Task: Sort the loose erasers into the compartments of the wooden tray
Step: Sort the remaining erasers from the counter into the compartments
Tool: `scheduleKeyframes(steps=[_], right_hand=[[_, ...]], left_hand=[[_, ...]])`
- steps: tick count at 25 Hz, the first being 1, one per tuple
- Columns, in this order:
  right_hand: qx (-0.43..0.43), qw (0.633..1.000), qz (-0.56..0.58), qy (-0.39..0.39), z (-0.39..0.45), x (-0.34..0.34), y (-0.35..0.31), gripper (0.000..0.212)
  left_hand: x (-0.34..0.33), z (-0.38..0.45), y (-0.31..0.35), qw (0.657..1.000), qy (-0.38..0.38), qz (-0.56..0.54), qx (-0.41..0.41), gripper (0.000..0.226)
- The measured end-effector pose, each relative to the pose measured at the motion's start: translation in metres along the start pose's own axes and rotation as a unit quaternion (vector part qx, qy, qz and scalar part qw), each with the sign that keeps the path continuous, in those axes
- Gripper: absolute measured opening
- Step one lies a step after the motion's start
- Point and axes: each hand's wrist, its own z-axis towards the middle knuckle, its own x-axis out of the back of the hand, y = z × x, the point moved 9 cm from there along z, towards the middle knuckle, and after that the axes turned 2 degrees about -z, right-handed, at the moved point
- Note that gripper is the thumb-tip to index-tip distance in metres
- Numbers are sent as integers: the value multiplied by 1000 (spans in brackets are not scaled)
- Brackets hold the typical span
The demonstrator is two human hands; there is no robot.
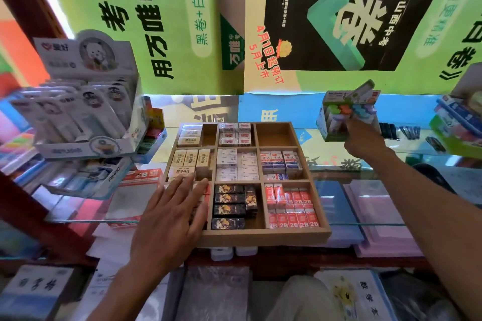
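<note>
The left hand lies flat, fingers straight and spread, over the tray's near-left compartment, hiding what is in it. The right hand reaches well away to the far right, fingers curled onto a small green carton of coloured pieces standing on the glass worktop. The tray is pale wood, square, split into nine cells. Beside the left hand sit glossy black erasers; further right, red-and-white 2B erasers packed in rows. Cream blocks fill the cell beyond the fingertips. The far-right cell shows bare wood.
</note>
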Motion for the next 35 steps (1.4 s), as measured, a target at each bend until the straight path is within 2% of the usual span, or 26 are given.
scheduleKeyframes(steps=[2, 4, 6, 7, 9, 12, 14, 17, 19, 24, 28, 30, 33, 35], right_hand=[[5, 1000, 27, 11, -1, -1, 0, 51], [18, 991, 112, 64, -7, 11, -1, 49], [0, 955, 263, 139, -20, 31, 0, 34], [-20, 921, 356, 154, -28, 37, -2, 27], [-54, 835, 538, 104, -46, 35, -23, 29], [-72, 709, 701, -21, -76, 23, -70, 20], [-76, 664, 738, -89, -94, 19, -94, 14], [-57, 635, 753, -163, -119, 21, -127, 12], [-49, 635, 750, -179, -131, 24, -141, 11], [-2, 688, 699, -195, -152, 29, -164, 26], [37, 680, 689, -249, -172, 26, -184, 16], [58, 680, 685, -256, -178, 28, -191, 19], [60, 744, 631, -213, -179, 33, -189, 15], [55, 767, 609, -194, -179, 34, -185, 20]], left_hand=[[0, -1, 0, 1000, -1, 5, -6, 63], [0, -1, 0, 1000, 1, 2, -4, 63], [0, -1, -1, 1000, 6, -6, -1, 62], [0, -1, -1, 1000, 7, -5, -3, 62], [-1, -1, 0, 1000, 1, 7, -10, 62], [-2, -2, -1, 1000, -2, 13, -12, 61], [0, -2, -1, 1000, 1, 5, -1, 61], [1, -1, 0, 1000, -1, -7, 7, 65], [2, -1, 1, 1000, -3, -12, 9, 68], [4, -2, 2, 1000, -6, -19, 14, 70], [2, -1, -1, 1000, -12, -19, 18, 71], [2, -1, -1, 1000, -11, -17, 17, 72], [4, -2, 1, 1000, -14, -11, 20, 74], [4, -3, 1, 999, -11, -30, 25, 74]])
